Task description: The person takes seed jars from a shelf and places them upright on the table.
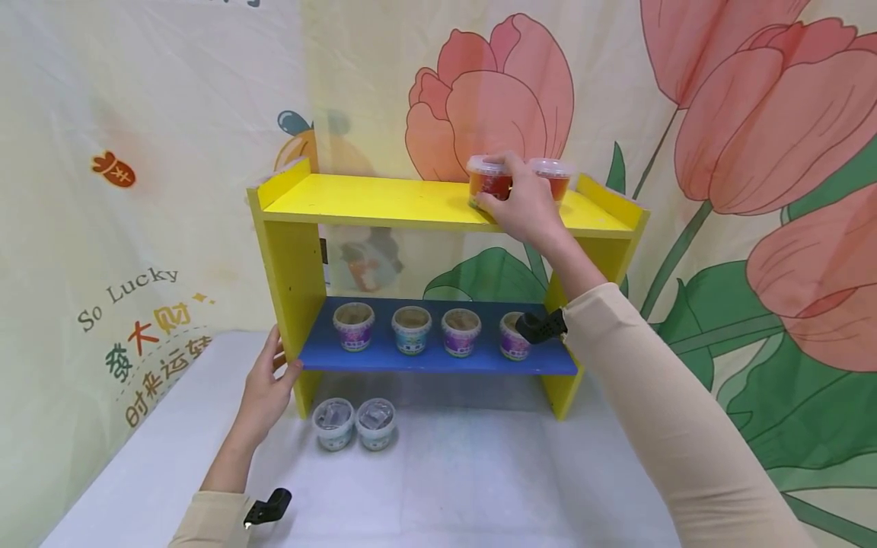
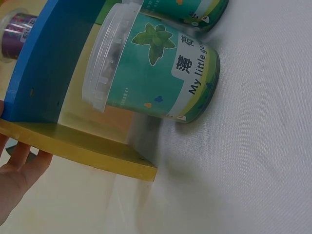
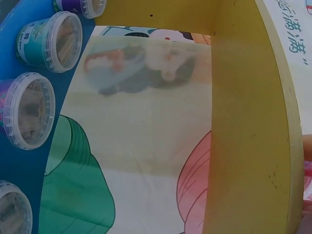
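Note:
My right hand [image 1: 527, 202] grips a lidded plastic tub with red-orange contents [image 1: 482, 181] on the yellow top board [image 1: 370, 199] of a small two-tier shelf. Directly right of it stands a second red-orange tub [image 1: 553, 169], partly behind the hand. In the right wrist view only slivers of the fingers [image 3: 307, 146] show past the board's edge. My left hand [image 1: 269, 388] holds the shelf's yellow left side panel [image 1: 277, 266], thumb in front and fingers on the outer side; the left wrist view shows those fingers [image 2: 31, 168] against the panel.
Several tubs with purple or teal labels, such as the teal one [image 1: 412, 335], line the blue lower board [image 1: 438, 364]. Two green mint-labelled tubs, one nearer the left panel [image 1: 333, 426], stand on the white-covered table [image 1: 473, 487]. A tulip-printed cloth [image 1: 754, 228] hangs behind.

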`<state>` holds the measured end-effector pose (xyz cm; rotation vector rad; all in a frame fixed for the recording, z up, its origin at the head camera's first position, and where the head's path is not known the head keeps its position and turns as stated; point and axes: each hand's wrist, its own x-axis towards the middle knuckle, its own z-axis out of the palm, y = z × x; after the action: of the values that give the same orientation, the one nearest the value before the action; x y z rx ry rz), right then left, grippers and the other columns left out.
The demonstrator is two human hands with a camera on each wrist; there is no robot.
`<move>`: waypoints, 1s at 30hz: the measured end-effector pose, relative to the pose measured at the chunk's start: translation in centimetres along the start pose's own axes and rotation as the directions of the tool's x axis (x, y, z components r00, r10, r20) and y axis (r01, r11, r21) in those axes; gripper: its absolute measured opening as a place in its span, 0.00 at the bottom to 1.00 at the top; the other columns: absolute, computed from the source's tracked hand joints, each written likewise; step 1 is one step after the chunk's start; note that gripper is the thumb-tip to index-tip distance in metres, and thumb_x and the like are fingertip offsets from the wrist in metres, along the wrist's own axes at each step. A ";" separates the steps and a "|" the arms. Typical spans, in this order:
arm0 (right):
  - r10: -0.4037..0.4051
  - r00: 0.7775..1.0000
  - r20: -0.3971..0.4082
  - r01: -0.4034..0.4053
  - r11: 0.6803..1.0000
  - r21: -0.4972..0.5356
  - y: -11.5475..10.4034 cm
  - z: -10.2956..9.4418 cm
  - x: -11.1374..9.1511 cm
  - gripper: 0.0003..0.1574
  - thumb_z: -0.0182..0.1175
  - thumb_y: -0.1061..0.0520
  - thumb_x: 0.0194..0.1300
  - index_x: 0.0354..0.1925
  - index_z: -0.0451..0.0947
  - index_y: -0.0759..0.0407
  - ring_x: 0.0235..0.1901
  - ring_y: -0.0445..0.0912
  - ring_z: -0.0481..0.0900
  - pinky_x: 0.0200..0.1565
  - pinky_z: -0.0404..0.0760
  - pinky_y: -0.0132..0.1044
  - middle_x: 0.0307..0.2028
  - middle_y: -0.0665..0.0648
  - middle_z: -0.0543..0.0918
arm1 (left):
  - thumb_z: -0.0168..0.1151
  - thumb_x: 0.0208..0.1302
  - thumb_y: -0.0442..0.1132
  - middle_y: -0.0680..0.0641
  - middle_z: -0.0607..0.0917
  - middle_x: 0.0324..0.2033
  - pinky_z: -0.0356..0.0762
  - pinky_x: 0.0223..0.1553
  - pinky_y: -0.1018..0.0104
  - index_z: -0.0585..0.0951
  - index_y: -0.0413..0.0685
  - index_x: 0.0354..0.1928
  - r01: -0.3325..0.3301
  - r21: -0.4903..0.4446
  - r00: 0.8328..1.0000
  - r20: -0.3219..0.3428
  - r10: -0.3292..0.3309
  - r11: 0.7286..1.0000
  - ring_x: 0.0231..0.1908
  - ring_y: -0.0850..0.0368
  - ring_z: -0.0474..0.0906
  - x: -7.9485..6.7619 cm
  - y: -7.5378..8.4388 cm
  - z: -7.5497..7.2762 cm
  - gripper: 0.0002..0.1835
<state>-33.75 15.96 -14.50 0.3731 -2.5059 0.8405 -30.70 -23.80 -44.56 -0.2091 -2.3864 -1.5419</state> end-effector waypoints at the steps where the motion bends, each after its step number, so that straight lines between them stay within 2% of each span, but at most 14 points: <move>1: -0.002 1.000 0.000 0.002 1.000 -0.002 0.0 0.0 0.0 0.38 0.67 0.51 0.75 0.76 0.65 0.50 0.59 0.57 0.76 0.64 0.81 0.48 0.69 0.62 0.77 | 0.54 0.84 0.48 0.33 0.58 0.81 0.66 0.69 0.24 0.40 0.82 0.85 -0.005 -0.002 1.000 0.001 0.005 1.000 0.76 0.26 0.59 0.0 0.0 0.0 0.43; 4: -0.008 1.000 0.000 0.008 1.000 -0.004 -0.1 -0.1 -0.1 0.38 0.68 0.50 0.74 0.76 0.66 0.50 0.60 0.57 0.77 0.66 0.80 0.49 0.69 0.62 0.77 | 0.54 0.83 0.47 0.33 0.59 0.81 0.65 0.70 0.24 0.40 0.82 0.85 -0.019 -0.009 1.000 0.005 0.019 1.000 0.76 0.26 0.59 0.1 -0.1 0.0 0.43; 15: -0.034 0.999 -0.004 0.034 0.999 -0.012 -0.7 0.0 -0.6 0.38 0.69 0.49 0.73 0.74 0.66 0.53 0.59 0.57 0.78 0.65 0.82 0.49 0.68 0.62 0.78 | 0.54 0.84 0.47 0.33 0.58 0.81 0.61 0.71 0.21 0.40 0.82 0.85 0.005 -0.013 1.000 0.002 -0.005 1.000 0.76 0.26 0.58 0.0 -0.1 0.0 0.43; 30: -0.092 0.996 -0.003 0.092 0.996 0.014 -1.8 0.3 -1.8 0.36 0.69 0.50 0.73 0.72 0.68 0.55 0.53 0.56 0.82 0.57 0.86 0.47 0.65 0.62 0.80 | 0.54 0.83 0.48 0.35 0.58 0.81 0.66 0.69 0.23 0.40 0.87 0.84 -0.012 -0.009 1.000 -0.002 0.012 1.000 0.76 0.26 0.59 0.0 -0.2 0.1 0.43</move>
<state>-31.60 14.60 -14.81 0.4878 -2.4611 0.8222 -30.80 -23.85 -44.79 -0.2225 -2.3726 -1.5473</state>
